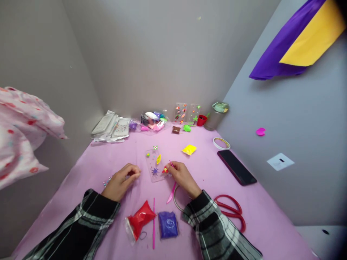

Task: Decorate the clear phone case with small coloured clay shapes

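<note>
A clear plastic sheet [152, 176] lies in the middle of the table, with small clay shapes on it: a yellow striped leaf [158, 159], a purple spiky shape [155, 171] and a red flower [165, 169] at the right edge. My right hand [182, 176] is closed beside the flower, pinching a thin pink modelling tool [171, 163]. Left of the sheet, my left hand [121, 181] has thumb and forefinger pressed together; whatever is between them is too small to tell. Small beads [107, 181] lie partly hidden behind the left hand.
Nearby lie red clay [141, 219], blue clay [168, 224], a pink stick [154, 227], a pink knife [171, 193] and red-handled scissors [233, 209]. Yellow clay [189, 150], a phone [236, 167], a tape roll [221, 143] and a bottle [215, 117] stand farther off.
</note>
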Available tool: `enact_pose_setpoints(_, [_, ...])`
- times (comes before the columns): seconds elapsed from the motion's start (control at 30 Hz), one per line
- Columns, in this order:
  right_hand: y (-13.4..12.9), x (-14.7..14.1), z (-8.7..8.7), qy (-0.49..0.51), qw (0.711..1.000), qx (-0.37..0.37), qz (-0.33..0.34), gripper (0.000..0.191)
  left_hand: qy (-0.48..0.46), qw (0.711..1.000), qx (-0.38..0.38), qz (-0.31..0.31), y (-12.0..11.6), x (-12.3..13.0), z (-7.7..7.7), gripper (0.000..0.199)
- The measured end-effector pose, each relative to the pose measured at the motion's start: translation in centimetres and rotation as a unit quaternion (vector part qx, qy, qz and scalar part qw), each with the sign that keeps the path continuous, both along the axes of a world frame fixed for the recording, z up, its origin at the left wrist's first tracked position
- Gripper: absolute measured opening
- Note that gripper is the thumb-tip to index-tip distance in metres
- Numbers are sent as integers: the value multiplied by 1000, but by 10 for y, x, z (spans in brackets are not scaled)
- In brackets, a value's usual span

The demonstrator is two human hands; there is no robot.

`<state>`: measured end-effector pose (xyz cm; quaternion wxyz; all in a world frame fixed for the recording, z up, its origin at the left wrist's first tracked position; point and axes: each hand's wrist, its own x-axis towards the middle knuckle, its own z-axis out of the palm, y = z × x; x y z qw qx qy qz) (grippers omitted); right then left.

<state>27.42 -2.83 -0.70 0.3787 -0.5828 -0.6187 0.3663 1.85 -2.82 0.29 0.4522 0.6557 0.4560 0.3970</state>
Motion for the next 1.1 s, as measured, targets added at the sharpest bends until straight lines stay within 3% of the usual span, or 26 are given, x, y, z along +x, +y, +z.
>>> enact_pose_setpoints(0.13, [-10,4,15,-58,997,42,-42,19,-158,984,-73,48,-4,-5,13,22])
enact_pose_setpoints(0.3, [-18,4,31,-62,995,68,-33,27,-321,924,-165,130,-6,4,13,8])
enact_pose_setpoints(0.4, [-20,0,31,-16,997,71,-5,29,-369,890,-214,162,-7,13,12,18])
enact_pose_setpoints(0.63, [-27,-17,31,50,997,54,38,23,-410,851,-286,158,-17,29,21,32])
enact_pose_setpoints(0.87, [-43,-36,32,-34,984,159,67,18,-415,847,-307,129,-26,33,26,27])
enact_pose_setpoints(1.1, [-33,-16,35,-51,988,146,9,19,-402,849,-295,175,-21,32,22,25])
